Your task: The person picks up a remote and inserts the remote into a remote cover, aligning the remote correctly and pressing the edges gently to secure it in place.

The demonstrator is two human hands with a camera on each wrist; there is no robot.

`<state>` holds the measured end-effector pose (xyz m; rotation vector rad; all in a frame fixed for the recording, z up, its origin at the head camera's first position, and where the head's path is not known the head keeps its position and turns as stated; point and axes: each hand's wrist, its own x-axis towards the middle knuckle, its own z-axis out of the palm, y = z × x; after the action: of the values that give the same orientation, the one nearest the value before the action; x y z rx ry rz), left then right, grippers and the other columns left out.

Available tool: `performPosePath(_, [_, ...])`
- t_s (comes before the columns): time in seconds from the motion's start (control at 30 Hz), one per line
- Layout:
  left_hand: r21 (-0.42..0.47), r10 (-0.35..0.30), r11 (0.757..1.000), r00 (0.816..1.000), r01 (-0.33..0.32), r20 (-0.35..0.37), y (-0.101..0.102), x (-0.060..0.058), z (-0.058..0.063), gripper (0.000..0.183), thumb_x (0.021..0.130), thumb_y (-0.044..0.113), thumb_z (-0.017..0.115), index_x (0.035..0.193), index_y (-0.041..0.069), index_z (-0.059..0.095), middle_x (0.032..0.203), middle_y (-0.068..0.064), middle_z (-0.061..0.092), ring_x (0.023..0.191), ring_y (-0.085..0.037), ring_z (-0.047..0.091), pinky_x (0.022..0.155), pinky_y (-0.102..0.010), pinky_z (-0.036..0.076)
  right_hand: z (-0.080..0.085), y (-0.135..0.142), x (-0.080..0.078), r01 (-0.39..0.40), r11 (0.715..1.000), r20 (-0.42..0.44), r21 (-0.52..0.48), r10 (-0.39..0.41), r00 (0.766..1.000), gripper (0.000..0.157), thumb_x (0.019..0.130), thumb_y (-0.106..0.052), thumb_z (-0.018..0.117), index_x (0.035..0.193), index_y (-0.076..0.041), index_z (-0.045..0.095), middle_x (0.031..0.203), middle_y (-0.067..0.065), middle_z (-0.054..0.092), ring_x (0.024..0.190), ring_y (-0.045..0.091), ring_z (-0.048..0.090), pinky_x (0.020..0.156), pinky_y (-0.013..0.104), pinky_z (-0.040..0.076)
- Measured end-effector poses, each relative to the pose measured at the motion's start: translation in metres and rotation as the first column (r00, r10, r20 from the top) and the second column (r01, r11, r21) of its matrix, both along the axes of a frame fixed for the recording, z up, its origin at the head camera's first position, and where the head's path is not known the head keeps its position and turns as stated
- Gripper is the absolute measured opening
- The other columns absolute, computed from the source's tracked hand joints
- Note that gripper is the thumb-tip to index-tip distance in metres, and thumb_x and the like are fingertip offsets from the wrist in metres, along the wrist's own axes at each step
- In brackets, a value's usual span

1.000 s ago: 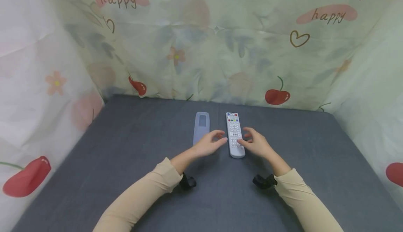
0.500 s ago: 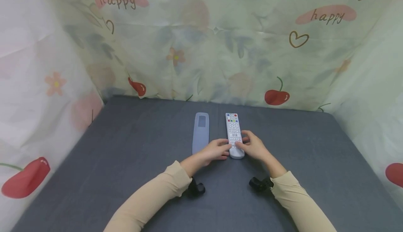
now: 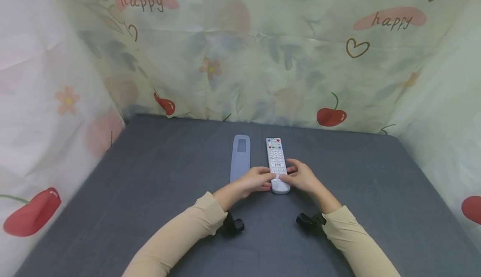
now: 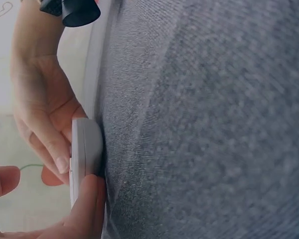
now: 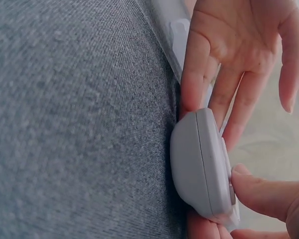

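Observation:
A white remote control [image 3: 276,156] with rows of buttons lies face up on the dark grey table. My right hand [image 3: 303,178] pinches its near end, thumb on the button face and fingers at the right side, as the right wrist view shows on the remote's body [image 5: 194,164]. From the other side my left hand [image 3: 252,181] touches the remote's edge with mostly straight fingers; its thumb [image 5: 293,64] stands away from the top face. Left of the remote lies a long, flat blue-grey piece [image 3: 240,160] with rounded ends and a darker rectangle, its near end hidden by my left hand.
The grey tabletop [image 3: 169,164] ends at a printed curtain [image 3: 259,76] behind, with more cloth hanging at left and right. Black wrist devices [image 3: 234,226] hang under both cuffs.
My left hand has come right and nearer, from over the blue-grey piece to the remote's side. The remote has slid slightly nearer and left, with my right hand moving along.

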<state>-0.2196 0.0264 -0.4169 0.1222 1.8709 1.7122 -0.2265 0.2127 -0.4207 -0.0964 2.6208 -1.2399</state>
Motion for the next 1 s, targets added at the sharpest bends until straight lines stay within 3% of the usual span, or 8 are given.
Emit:
performPosePath(0.23, [-0.002,0.042,0.999,0.999,-0.042,0.022,-0.002,0.000,0.002,0.056,0.095,0.018,0.051,0.139,-0.010,0.031,0.135,-0.026,0.046,0.115,-0.034,0.056,0.093,-0.035,0.050,0.003,-0.004,0.002,-0.003,0.998,0.021,-0.057,0.004,1.000,0.069,0.086,-0.013,0.066,0.140,0.009,0.029,0.120,0.029,0.053,0.093,0.025,0.064,0.068,0.030,0.055])
performPosePath(0.5, [-0.051,0.087,0.995,0.995,-0.089,-0.040,-0.006,-0.002,0.007,0.052,0.095,0.015,0.050,0.140,-0.007,0.033,0.131,-0.023,0.051,0.106,-0.028,0.061,0.086,-0.033,0.054,0.010,-0.010,0.003,-0.056,0.993,-0.015,-0.106,0.055,0.998,0.068,0.087,-0.014,0.065,0.140,0.009,0.030,0.123,0.028,0.053,0.100,0.026,0.062,0.067,0.026,0.053])
performPosePath(0.8, [-0.030,0.109,0.993,0.989,-0.112,-0.101,-0.019,-0.006,0.012,0.046,0.093,0.010,0.051,0.135,-0.006,0.039,0.118,-0.023,0.056,0.087,-0.021,0.062,0.078,-0.030,0.056,0.020,-0.020,0.009,-0.074,0.984,-0.045,-0.165,0.067,0.997,0.063,0.085,-0.010,0.066,0.137,0.009,0.036,0.116,0.024,0.053,0.088,0.015,0.062,0.067,0.025,0.054])
performPosePath(1.0, [-0.022,0.104,0.994,0.988,-0.107,-0.118,-0.029,-0.006,0.019,0.044,0.093,0.011,0.054,0.133,-0.003,0.041,0.119,-0.024,0.058,0.082,-0.017,0.061,0.077,-0.030,0.056,0.026,-0.026,0.010,-0.100,0.977,-0.072,-0.187,0.088,0.994,0.062,0.085,-0.011,0.067,0.137,0.007,0.038,0.116,0.023,0.053,0.088,0.016,0.062,0.068,0.026,0.054])
